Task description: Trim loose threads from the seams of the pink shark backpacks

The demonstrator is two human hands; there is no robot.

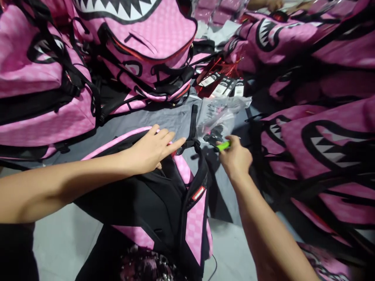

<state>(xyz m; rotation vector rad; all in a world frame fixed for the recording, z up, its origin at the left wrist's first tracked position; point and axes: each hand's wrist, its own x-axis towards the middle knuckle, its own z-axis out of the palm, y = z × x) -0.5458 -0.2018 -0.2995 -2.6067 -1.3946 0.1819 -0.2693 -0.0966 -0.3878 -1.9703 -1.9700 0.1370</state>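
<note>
A black and pink backpack (137,199) lies with its black padded side and shoulder straps up, its lower part close to my body. My left hand (155,150) rests on its upper edge, fingers stretched out, the index finger reaching to the black buckle and webbing strap (192,142). To the right, my right hand (236,158) is closed around a small bright green tool (224,146) with a dark end; its exact kind does not show. Just beyond that hand lies a clear plastic bag (221,117) with small black pieces in or beside it.
Pink checked backpacks with shark mouths crowd the left (43,86), the back (140,39) and the right (331,144). Tags on red cords (224,86) lie on the grey cloth (164,117) behind the plastic bag. Another person's hand (274,4) shows at the top edge.
</note>
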